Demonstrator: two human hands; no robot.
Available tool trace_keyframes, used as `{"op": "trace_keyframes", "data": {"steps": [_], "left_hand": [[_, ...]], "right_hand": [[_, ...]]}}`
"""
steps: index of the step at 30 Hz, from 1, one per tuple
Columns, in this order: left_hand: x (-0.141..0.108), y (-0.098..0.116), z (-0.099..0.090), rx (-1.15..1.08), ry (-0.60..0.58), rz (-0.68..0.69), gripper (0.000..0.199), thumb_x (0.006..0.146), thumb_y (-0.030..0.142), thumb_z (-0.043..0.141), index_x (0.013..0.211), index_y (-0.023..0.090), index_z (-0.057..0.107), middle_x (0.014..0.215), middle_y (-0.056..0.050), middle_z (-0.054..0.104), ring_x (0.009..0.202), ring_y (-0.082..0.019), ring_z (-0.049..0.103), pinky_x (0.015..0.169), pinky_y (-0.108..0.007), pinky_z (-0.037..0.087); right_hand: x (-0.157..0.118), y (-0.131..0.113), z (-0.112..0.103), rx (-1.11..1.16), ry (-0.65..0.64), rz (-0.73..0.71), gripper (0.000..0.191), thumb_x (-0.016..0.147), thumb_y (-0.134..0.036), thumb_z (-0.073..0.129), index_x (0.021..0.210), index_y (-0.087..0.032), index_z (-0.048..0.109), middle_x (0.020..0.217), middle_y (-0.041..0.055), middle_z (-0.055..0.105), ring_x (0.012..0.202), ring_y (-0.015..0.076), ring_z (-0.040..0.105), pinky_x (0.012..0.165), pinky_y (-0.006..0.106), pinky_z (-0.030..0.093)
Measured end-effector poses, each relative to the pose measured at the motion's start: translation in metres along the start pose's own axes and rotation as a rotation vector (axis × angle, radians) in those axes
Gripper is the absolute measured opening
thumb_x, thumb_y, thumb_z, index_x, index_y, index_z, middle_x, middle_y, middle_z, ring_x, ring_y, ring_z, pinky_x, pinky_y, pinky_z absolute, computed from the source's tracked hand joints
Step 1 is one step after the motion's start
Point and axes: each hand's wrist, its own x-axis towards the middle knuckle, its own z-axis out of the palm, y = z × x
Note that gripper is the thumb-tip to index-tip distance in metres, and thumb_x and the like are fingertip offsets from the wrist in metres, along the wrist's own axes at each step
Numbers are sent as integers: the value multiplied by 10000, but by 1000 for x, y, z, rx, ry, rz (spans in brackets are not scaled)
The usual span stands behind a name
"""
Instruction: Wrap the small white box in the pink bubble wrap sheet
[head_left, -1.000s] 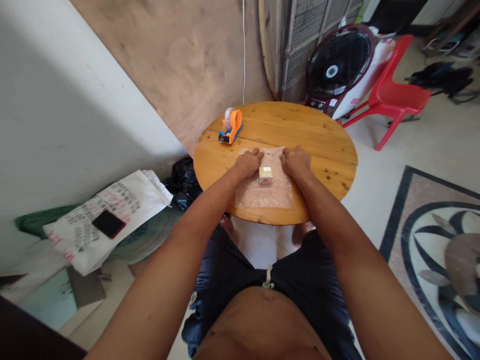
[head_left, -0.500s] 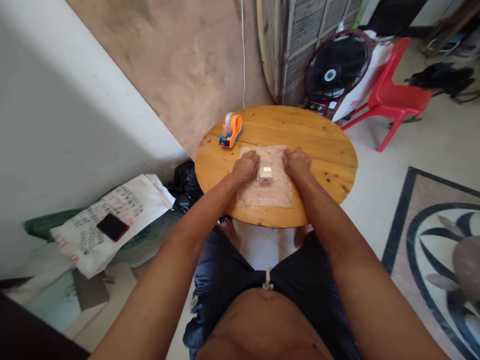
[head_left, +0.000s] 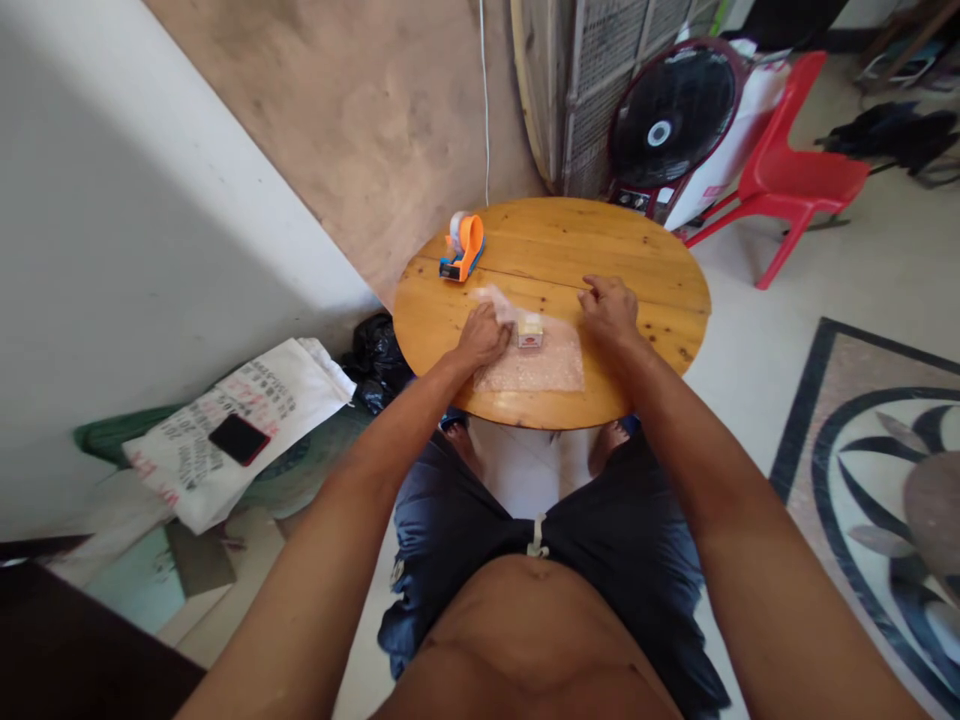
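Note:
A sheet of bubble wrap [head_left: 551, 365] lies on the round wooden table [head_left: 660, 245], its far edge folded over towards a small pale box [head_left: 529, 337]. The box sits upright on the sheet. My left hand [head_left: 484, 335] is at the left side of the sheet, fingers curled down onto the bubble wrap, close beside the box. To the right of the sheet, my right hand [head_left: 609, 308] hovers over or rests on the table, its index finger stretched out and the others bent, with nothing visible in it.
An orange and blue tape dispenser [head_left: 463, 247] stands at the table's far left. Behind are a fan [head_left: 673, 125] and a red plastic chair [head_left: 802, 180]. A phone [head_left: 239, 438] lies on a white woven sack [head_left: 202, 480] at the left, near black plastic bags [head_left: 375, 365].
My right hand has let go of the bubble wrap's right side and moved right. The sheet's far right corner has folded inward. My left hand has shifted slightly nearer me.

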Motion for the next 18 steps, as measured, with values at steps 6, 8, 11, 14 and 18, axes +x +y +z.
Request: {"op": "trace_keyframes", "data": {"steps": [6,8,11,14,18], "left_hand": [[-10,11,-12,22,-111,22,361,938,221,472,1235,153,666,1377,-165,638,1378,-295,505,1210,-482,380],[-12,15,-12,-3,-104,37,376,939,210,449,1243,147,661,1354,-164,648,1354,-278,530,1195,-455,410],[-9,15,-11,-49,-94,29,416,912,169,442,1270,136,650,1370,-159,644,1330,-248,560,1167,-392,452],[1,9,-12,-81,-78,17,498,894,145,438,1365,142,598,1469,-149,591,1388,-223,533,1182,-366,445],[21,-2,-15,-97,-119,84,636,889,147,438,1524,179,465,1612,-121,469,1489,-190,449,1231,-360,393]], "right_hand": [[-63,-35,-34,121,20,-229,452,975,-342,433,1327,-199,677,1165,154,705,1120,314,620,992,456,481],[-83,-45,-34,145,-18,-334,422,997,-346,410,1254,-201,711,1145,145,708,1095,287,629,955,408,498],[-95,-51,-25,59,-135,-388,350,978,-328,465,1121,-202,758,1126,136,717,1044,274,641,907,375,505],[-88,-48,-16,-54,-219,-288,326,945,-284,510,1118,-174,763,1158,158,716,1009,282,658,908,386,508],[-69,-45,-15,-25,-235,-233,420,923,-234,537,1302,-129,685,1303,184,679,1138,297,651,1001,402,498]]}}
